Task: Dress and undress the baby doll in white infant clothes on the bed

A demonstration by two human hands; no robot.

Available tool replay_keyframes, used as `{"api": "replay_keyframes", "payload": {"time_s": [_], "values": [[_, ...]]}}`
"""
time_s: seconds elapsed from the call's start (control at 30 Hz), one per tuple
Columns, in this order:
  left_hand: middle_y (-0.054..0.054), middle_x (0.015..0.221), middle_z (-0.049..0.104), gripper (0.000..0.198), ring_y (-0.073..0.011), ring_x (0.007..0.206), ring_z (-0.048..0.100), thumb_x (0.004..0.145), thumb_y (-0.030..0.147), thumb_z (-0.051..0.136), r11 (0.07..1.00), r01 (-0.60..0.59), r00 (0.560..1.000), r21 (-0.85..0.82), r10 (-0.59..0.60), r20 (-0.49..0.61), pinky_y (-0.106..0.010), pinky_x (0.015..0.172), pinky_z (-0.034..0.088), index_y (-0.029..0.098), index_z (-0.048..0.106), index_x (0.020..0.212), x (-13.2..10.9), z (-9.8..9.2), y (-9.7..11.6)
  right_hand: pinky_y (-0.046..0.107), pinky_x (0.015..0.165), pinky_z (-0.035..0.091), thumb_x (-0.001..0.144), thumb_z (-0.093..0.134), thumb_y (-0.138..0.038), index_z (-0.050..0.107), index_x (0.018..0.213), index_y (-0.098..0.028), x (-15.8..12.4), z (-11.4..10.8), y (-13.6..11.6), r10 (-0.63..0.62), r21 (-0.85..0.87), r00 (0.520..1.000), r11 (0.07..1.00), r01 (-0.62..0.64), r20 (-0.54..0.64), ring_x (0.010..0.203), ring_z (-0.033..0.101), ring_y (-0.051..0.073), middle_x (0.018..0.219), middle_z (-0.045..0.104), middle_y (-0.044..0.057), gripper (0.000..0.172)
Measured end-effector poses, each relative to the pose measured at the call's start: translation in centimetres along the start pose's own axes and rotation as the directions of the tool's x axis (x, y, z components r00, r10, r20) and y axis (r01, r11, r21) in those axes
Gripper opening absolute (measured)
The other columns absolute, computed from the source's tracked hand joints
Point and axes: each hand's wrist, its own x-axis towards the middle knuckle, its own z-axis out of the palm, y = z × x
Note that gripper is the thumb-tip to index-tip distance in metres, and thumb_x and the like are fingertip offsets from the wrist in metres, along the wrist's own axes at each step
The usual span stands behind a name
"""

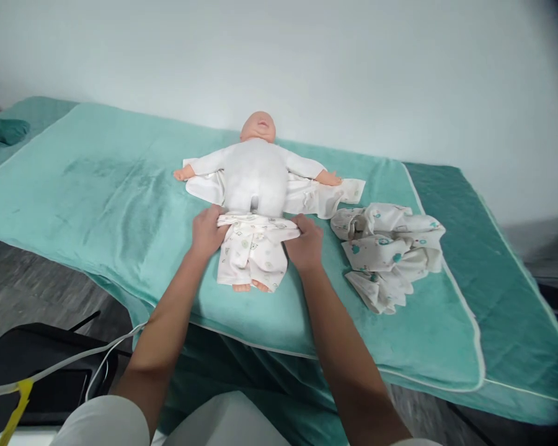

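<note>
A baby doll [255, 170] with a white cloth body lies on its back on a teal blanket [97, 186], arms spread, over an open white garment [316, 197]. Patterned white trousers [253, 251] cover its legs, and its feet poke out at the bottom. My left hand [208, 232] grips the waistband on the left side. My right hand [305, 243] grips the waistband on the right side. Both hands have fingers curled into the fabric at the doll's hips.
A crumpled patterned cloth [388, 251] lies to the right of the doll. The blanket covers a table against a white wall. A black object [41, 365] with a white cable [74, 359] sits on the floor at lower left. A teal pillow [4, 130] lies far left.
</note>
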Motion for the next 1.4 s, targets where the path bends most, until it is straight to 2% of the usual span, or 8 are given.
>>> {"api": "replay_keyframes", "payload": {"time_s": [0.1, 0.37, 0.53, 0.67, 0.9, 1.23, 1.33, 1.4], "values": [[0.000, 0.077, 0.060, 0.015, -0.0200, 0.075, 0.057, 0.073, 0.023, 0.062, 1.000, -0.014, 1.000, -0.005, 0.014, 0.005, -0.032, 0.074, 0.044, 0.023, 0.055, 0.086, -0.6, 0.3, 0.0, 0.031, 0.067, 0.043, 0.074, 0.053, -0.031, 0.052, 0.076, -0.025, -1.0, 0.3, -0.2, 0.043, 0.070, 0.998, 0.997, -0.040, -0.041, 0.072, 0.054, 0.020, 0.071, 0.060, 0.001, 0.006], [0.001, 0.098, 0.058, 0.033, -0.0163, 0.088, 0.055, 0.077, 0.033, 0.073, 0.941, 0.092, 0.961, -0.326, 0.002, 0.275, -0.027, 0.080, 0.045, 0.021, 0.057, 0.103, -3.1, -2.4, 1.0, 0.035, 0.081, 0.047, 0.076, 0.073, -0.043, 0.061, 0.094, -0.022, -1.8, -2.1, -0.6, -0.036, 0.149, 0.895, 0.988, -0.034, 0.444, 0.089, 0.061, 0.024, 0.095, 0.068, 0.004, 0.030], [0.001, 0.092, 0.057, 0.029, -0.0170, 0.088, 0.053, 0.080, 0.037, 0.074, 0.953, 0.027, 0.965, -0.302, 0.053, 0.256, -0.030, 0.084, 0.044, 0.022, 0.050, 0.085, -5.5, -2.7, 0.4, 0.035, 0.076, 0.043, 0.076, 0.064, -0.037, 0.049, 0.067, -0.023, -3.7, -1.4, -0.2, -0.075, 0.132, 0.957, 0.991, 0.039, 0.280, 0.075, 0.053, 0.020, 0.072, 0.055, 0.000, 0.022], [-0.001, 0.098, 0.058, 0.031, -0.0191, 0.094, 0.056, 0.085, 0.043, 0.072, 0.951, 0.064, 0.975, -0.304, 0.005, 0.221, -0.034, 0.091, 0.047, 0.023, 0.050, 0.093, -6.8, -2.6, 0.1, 0.039, 0.083, 0.048, 0.078, 0.067, -0.040, 0.059, 0.083, -0.022, -4.8, -1.5, -0.4, -0.026, 0.182, 0.954, 0.983, -0.030, 0.299, 0.085, 0.058, 0.023, 0.087, 0.063, 0.003, 0.020], [-0.019, 0.153, 0.035, 0.130, -0.0431, 0.148, 0.039, 0.046, 0.065, 0.097, 0.972, -0.158, 0.915, -0.171, 0.209, 0.344, -0.060, 0.122, 0.039, 0.029, 0.034, 0.154, -10.2, -3.0, 0.7, 0.057, 0.116, 0.040, 0.045, 0.096, -0.070, 0.051, 0.135, -0.023, -7.0, -2.9, -0.5, -0.119, 0.184, 0.887, 0.982, 0.040, 0.445, 0.132, 0.051, 0.041, 0.137, 0.056, 0.016, 0.111], [-0.015, 0.126, 0.067, 0.078, -0.0341, 0.120, 0.063, 0.078, 0.060, 0.081, 0.924, -0.371, 0.908, 0.090, 0.341, 0.242, -0.051, 0.107, 0.048, 0.024, 0.053, 0.142, -9.8, -1.8, 1.6, 0.059, 0.118, 0.038, 0.078, 0.080, -0.050, 0.057, 0.096, -0.027, -8.2, -1.9, -0.4, -0.222, 0.080, 0.951, 0.975, 0.209, 0.214, 0.105, 0.066, 0.032, 0.094, 0.069, 0.005, 0.038], [-0.010, 0.117, 0.074, 0.060, -0.0310, 0.109, 0.069, 0.082, 0.054, 0.081, 0.931, -0.355, 0.906, 0.080, 0.322, 0.275, -0.047, 0.100, 0.049, 0.026, 0.061, 0.131, -10.1, -2.6, 2.7, 0.047, 0.089, 0.054, 0.076, 0.080, -0.050, 0.057, 0.085, -0.026, -8.2, -2.6, -0.9, -0.094, 0.084, 0.959, 0.994, 0.074, 0.267, 0.089, 0.065, 0.027, 0.086, 0.067, 0.004, 0.035], [-0.007, 0.112, 0.077, 0.045, -0.0283, 0.103, 0.071, 0.086, 0.042, 0.079, 0.948, -0.313, 0.916, 0.055, 0.286, 0.283, -0.044, 0.095, 0.051, 0.027, 0.064, 0.125, -10.5, -3.2, 3.8, 0.035, 0.067, 0.048, 0.073, 0.081, -0.047, 0.056, 0.078, -0.024, -8.2, -3.4, -1.6, 0.000, 0.096, 0.939, 0.995, -0.035, 0.345, 0.073, 0.058, 0.021, 0.076, 0.062, 0.001, 0.034]]}}
